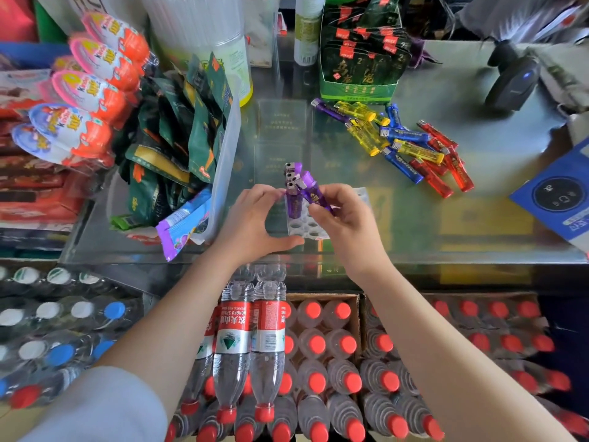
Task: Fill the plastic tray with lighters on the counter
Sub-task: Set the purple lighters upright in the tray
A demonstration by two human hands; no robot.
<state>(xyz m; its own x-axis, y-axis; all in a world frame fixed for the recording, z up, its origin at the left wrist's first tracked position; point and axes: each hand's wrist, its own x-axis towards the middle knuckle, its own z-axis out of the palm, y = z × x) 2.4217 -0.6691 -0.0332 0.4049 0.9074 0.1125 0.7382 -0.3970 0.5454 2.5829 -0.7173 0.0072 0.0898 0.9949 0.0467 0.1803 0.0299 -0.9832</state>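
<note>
A white plastic tray (308,229) with round holes lies on the glass counter (414,224) near its front edge. A few purple lighters (294,199) stand upright in its far left holes. My left hand (251,223) grips the tray's left side, thumb along the front edge and fingers touching the standing lighters. My right hand (345,218) pinches another purple lighter (314,191), tilted, just above the tray beside the standing ones. A loose pile of yellow, blue, red and purple lighters (404,145) lies on the counter at the back right.
A clear bin of green packets (191,145) stands left of the tray, chocolate eggs (92,87) beyond it. A green tea-packet box (360,55) is at the back, a barcode scanner (513,81) and a blue payment card (554,199) at right. Water bottles (264,339) fill boxes below the counter.
</note>
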